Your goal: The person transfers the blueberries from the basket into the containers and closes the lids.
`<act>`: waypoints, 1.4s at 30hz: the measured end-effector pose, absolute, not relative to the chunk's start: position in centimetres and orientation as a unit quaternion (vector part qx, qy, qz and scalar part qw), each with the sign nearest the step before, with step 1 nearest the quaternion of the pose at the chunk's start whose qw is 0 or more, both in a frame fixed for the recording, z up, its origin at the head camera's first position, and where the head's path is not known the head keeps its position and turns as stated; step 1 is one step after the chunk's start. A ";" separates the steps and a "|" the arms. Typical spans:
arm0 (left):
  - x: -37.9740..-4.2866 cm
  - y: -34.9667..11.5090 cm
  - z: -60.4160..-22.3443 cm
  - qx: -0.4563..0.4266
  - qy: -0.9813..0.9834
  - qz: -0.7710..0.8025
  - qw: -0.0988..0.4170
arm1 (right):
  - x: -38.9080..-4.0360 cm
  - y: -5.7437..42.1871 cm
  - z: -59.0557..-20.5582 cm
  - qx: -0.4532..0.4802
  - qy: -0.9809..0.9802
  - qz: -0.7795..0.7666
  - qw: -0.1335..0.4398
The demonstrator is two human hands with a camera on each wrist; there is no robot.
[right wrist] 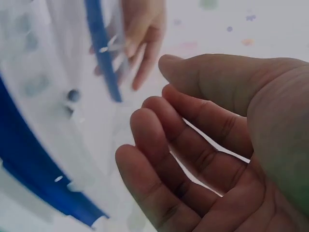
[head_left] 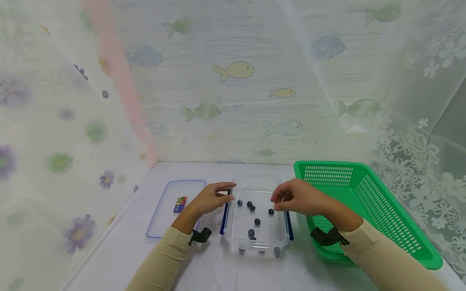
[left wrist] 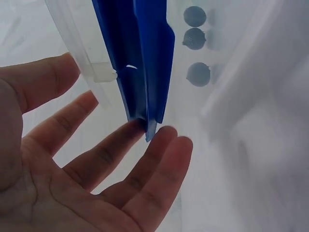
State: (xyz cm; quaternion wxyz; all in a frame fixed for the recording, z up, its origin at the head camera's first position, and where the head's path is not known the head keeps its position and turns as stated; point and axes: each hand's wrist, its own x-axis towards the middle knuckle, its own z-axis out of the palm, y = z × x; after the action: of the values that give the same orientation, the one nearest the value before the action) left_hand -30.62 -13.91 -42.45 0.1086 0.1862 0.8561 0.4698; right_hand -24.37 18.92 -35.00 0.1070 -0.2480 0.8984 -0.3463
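A clear plastic box with blue side latches stands in the middle of the table. Inside lie several small, dark, round balls, blueberry-like in size and colour. My left hand is at the box's left rim, fingers spread and holding nothing. In the left wrist view its fingertips reach the lower end of a blue latch. Over the right rim hangs my right hand, fingers loosely bent. Its fingers hold nothing in the right wrist view, apart from the blue latch there.
A clear lid with a blue edge lies left of the box, a small colourful card on it. Close on the right stands a large green slotted basket, partly under my right forearm. A curtain with fish prints hangs behind the table.
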 end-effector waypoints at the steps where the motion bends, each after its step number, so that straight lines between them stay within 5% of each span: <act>1: -30.6 -13.8 -42.4 0.187 0.863 0.459 0.100 | -24.1 18.9 -34.8 -0.249 0.898 -0.346 0.105; 18: -30.7 -19.5 -39.8 0.123 0.917 0.379 0.013 | -20.1 14.8 -31.2 -0.298 0.830 -0.471 0.028; 30: -30.2 -28.6 -41.2 -0.004 0.932 0.362 -0.012 | -21.0 2.8 -35.4 -0.213 0.807 -0.543 0.086; 42: -30.2 -33.3 -43.7 -0.082 0.913 0.396 0.060 | -20.6 -7.1 -40.0 -0.175 0.837 -0.507 0.105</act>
State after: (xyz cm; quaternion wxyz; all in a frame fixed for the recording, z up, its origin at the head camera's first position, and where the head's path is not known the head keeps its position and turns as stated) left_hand -30.22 -33.30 -43.74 0.0598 -0.0822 0.9127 0.3957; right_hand -20.64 -7.07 -39.96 0.1055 -0.1753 0.8374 -0.5069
